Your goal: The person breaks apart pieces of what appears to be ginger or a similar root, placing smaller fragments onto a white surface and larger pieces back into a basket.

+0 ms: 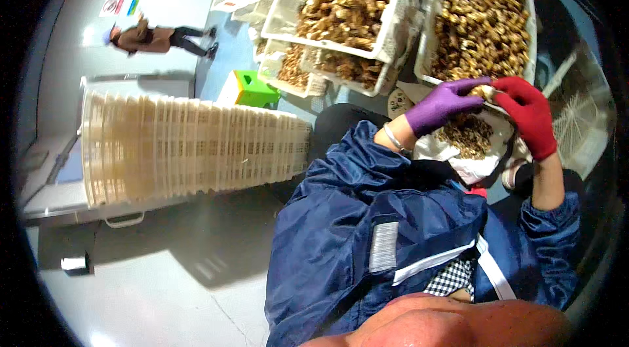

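My left hand (444, 103), in a purple glove, pinches a small pale mushroom (487, 93). From the other side, my right hand (528, 108), in a red glove, has its fingertips closed on the same mushroom. Whether the right hand also holds a small tool cannot be seen. Both hands are at the near edge of a white plastic crate (427, 54) filled with brown and yellowish mushrooms (484, 27). Below them, dark trimmings (467, 136) lie on a white plastic bag or liner (469, 167) between my knees.
Stacked crates (388, 27) of larger mushrooms (344, 8) stand left of the full crate. A green plastic stool (255, 89) and a tall nested stack of cream baskets (196, 145) are farther left. A person (152, 40) in a brown coat is by the wall. A translucent basket (580, 116) lies at right.
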The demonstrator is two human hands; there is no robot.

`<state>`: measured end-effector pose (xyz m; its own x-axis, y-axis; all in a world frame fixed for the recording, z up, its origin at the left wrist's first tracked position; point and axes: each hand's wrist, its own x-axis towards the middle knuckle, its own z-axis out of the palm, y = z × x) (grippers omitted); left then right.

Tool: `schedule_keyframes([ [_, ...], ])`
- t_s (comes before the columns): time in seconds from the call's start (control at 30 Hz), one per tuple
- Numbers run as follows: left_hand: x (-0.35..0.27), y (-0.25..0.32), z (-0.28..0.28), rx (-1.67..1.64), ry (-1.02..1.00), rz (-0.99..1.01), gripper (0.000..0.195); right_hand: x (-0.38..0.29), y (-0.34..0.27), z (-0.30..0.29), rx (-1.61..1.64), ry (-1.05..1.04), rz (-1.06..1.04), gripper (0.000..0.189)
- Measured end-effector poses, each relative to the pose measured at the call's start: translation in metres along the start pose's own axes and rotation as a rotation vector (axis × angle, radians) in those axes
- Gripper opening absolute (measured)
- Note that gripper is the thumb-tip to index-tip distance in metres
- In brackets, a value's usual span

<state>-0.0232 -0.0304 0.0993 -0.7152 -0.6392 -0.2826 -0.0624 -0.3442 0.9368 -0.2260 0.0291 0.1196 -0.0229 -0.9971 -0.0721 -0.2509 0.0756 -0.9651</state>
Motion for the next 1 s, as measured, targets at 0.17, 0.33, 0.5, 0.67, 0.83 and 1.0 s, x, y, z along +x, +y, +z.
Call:
schedule_keyframes([
  [0.17,-0.011,-0.003,-0.009,-0.284,-0.041,-0.09,0.045,0.007,0.012,0.012,0.064,-0.049,-0.082,0.015],
  [0.33,-0.002,-0.012,-0.001,-0.264,0.007,-0.091,0.038,0.004,0.014,-0.006,-0.006,-0.074,0.002,0.016],
  [0.5,-0.001,-0.027,-0.009,-0.321,0.049,-0.107,0.038,0.008,0.017,-0.005,-0.061,-0.155,-0.261,0.024],
  [0.67,-0.012,-0.008,0.006,-0.406,0.075,-0.282,0.042,0.01,0.018,-0.008,-0.021,-0.182,-0.144,0.026],
  [0.83,-0.007,-0.01,0.01,-0.454,0.024,-0.295,0.042,0.006,0.023,-0.004,-0.022,-0.158,-0.442,0.026],
  [1.0,-0.011,-0.018,0.001,-0.656,-0.145,-0.243,0.051,0.003,0.016,-0.01,0.019,-0.159,-0.131,0.024],
])
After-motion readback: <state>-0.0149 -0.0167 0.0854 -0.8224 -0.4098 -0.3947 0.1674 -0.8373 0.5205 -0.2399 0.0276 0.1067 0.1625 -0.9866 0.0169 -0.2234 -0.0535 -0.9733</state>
